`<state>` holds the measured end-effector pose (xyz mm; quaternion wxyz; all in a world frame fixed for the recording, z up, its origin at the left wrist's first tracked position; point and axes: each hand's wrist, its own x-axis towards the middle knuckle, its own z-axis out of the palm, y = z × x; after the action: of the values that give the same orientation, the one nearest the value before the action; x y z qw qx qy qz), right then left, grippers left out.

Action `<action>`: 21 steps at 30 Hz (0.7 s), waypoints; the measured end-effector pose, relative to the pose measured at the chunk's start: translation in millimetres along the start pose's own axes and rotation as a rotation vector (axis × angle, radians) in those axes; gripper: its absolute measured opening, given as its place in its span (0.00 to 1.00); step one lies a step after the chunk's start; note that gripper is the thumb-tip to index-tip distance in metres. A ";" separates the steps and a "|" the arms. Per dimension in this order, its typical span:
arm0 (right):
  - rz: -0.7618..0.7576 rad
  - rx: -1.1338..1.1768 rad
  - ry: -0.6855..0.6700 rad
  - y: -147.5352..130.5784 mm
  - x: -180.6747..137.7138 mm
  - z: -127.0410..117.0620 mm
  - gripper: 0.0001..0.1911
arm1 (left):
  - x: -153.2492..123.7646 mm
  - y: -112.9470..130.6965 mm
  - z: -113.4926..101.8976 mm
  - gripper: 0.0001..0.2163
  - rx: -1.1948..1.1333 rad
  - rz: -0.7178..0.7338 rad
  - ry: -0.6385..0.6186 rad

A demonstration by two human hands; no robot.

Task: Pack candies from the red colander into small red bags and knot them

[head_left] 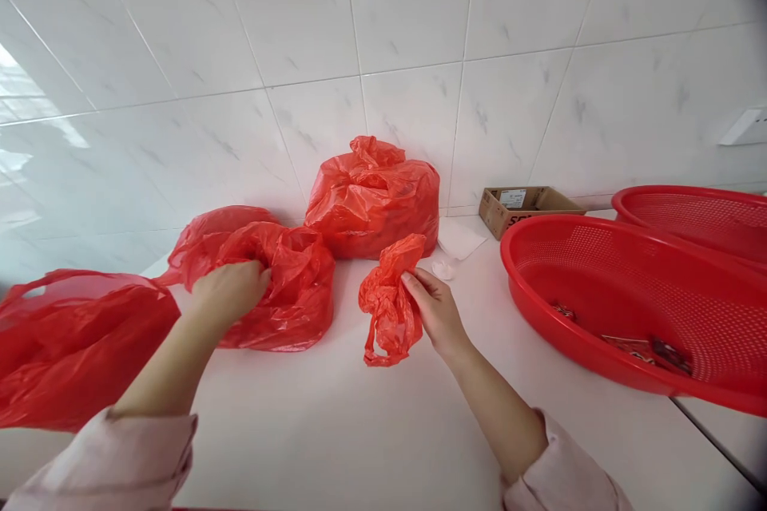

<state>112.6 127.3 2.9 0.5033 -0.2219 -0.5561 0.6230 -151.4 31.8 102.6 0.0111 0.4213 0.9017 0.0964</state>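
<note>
My right hand [436, 308] pinches a crumpled, empty-looking red plastic bag [392, 307] between thumb and fingers, held just above the white table. On the left, my left hand [232, 289] is closed at the gathered mouth of a filled red plastic bag [284, 287]; its fingertips are partly hidden by the folds. Behind them, a bulging red plastic bag [375, 204] with a bunched top rests near the wall. Another red bag [84, 343], its handle loop showing, lies at the far left beside my left forearm.
To the right stands a large red plastic basket [539, 295] with a few small packets [647, 351] inside. A second red basket [689, 200] sits behind it. An open cardboard box [500, 215] is near the tiled wall [413, 8], beside a white paper [460, 239].
</note>
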 end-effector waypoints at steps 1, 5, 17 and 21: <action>-0.021 -0.011 0.022 -2.1 -0.8 -0.9 0.14 | -17.7 13.3 -5.5 0.15 -0.015 0.051 0.046; -0.117 -0.082 0.104 -15.5 -12.0 1.2 0.13 | -85.6 80.6 21.8 0.21 -0.553 0.372 -0.064; -0.169 -0.091 0.554 -49.0 -87.1 -98.4 0.10 | -66.9 57.9 118.1 0.12 -1.480 0.059 -0.122; -0.359 -0.238 0.576 -75.4 -112.6 -80.7 0.09 | -82.1 63.7 112.9 0.12 -1.470 0.030 -0.287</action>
<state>253.2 57.3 17.3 0.7114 -0.3445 -0.4901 0.3675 -38.7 27.7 -1.5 0.4060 0.3259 0.5887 0.6184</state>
